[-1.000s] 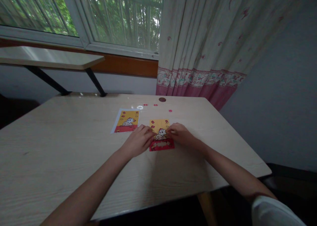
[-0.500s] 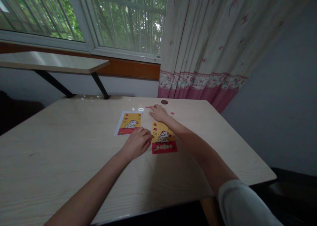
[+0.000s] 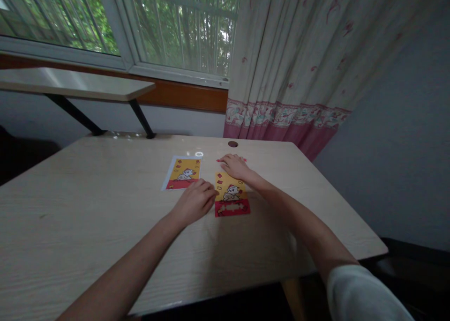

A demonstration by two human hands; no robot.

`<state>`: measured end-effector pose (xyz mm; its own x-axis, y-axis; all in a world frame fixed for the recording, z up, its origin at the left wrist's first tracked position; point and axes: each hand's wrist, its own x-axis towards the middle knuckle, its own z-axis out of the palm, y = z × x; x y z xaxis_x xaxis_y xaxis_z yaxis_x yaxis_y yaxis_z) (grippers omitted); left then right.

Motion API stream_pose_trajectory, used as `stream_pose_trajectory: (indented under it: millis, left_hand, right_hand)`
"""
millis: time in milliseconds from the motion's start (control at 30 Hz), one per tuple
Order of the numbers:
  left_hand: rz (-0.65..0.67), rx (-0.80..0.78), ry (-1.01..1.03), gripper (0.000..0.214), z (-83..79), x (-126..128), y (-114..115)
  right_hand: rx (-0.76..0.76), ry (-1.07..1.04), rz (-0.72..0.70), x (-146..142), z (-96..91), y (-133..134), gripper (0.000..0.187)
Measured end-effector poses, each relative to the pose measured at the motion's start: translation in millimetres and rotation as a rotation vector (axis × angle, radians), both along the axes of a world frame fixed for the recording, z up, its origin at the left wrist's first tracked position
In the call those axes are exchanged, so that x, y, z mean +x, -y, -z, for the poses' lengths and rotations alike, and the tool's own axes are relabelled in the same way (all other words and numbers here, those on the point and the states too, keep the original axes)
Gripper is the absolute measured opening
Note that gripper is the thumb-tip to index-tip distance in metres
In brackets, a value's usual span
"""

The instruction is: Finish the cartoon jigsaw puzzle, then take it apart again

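Observation:
A jigsaw puzzle (image 3: 232, 194) with a white cartoon animal on yellow and red lies flat on the table. In its red lower band is an irregular gap where the pale tabletop shows. My left hand (image 3: 198, 200) is at the puzzle's left edge, fingers curled and a fingertip pressing that edge. Just beyond the top edge, my right hand (image 3: 235, 166) lies palm down with its fingers on red jigsaw pieces (image 3: 219, 160), which are mostly covered. Left of the puzzle is a printed picture sheet (image 3: 183, 172) of the same design, its lower right corner behind my left hand.
The pale wooden table (image 3: 105, 208) has a round dark hole (image 3: 232, 144) near its back edge. A raised shelf (image 3: 87, 85) on black legs stands at the back left. Behind are a window (image 3: 183, 30) and a patterned curtain (image 3: 281, 77).
My right hand has drawn back nearer the puzzle and slightly right, and the red pieces have slid along under its fingers. My left hand has stayed at the puzzle's edge.

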<state>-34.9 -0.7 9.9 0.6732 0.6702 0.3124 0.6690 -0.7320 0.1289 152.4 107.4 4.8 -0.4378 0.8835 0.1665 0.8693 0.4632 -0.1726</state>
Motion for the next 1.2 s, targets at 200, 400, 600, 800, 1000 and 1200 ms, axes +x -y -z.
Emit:
stream_pose_trajectory:
  millis: [200,400,600,800,1000,1200]
  left_hand:
    - [0.003,-0.004,0.009,0.024,0.3,1,1]
    - [0.000,-0.012,0.030,0.025,-0.4,0,1]
    - [-0.001,-0.025,0.018,0.024,-1.9,0,1]
    - [0.001,-0.047,0.067,0.024,-0.4,0,1]
    - [-0.039,-0.173,0.351,0.022,2.4,10,2]
    - [-0.088,-0.259,0.534,0.018,4.2,26,4]
  right_hand:
    - [0.066,-0.077,-0.049,18,5.7,4,0.026]
    - [0.065,-0.086,-0.006,11,6.0,-9,0.024]
    - [-0.038,-0.076,0.043,7,1.2,-19,0.017]
    - [-0.084,-0.235,0.002,14,-3.8,-10,0.010]
    - [-0.352,-0.828,-0.094,42,-8.3,36,0.012]
    - [-0.617,-1.126,0.013,55,-10.0,86,0.028]
